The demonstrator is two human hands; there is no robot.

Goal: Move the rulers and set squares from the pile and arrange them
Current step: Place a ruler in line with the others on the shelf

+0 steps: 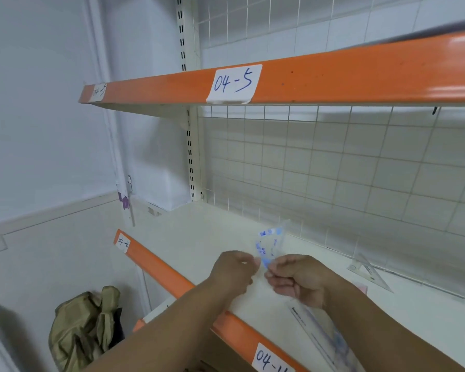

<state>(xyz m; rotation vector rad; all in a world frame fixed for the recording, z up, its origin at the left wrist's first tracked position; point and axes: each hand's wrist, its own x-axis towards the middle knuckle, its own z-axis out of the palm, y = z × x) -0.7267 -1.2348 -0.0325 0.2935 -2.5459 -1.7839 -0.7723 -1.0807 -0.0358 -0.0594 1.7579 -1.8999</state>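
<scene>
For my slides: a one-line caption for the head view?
The left hand and right hand pinch a blue-printed set square over the shelf.

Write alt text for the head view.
The left hand and right hand pinch a clear plastic piece with blue print above a white shelf labelled 04-4. A set square lies on the shelf to the right near the wire grid, and a ruler lies partly under the right forearm.
</scene>
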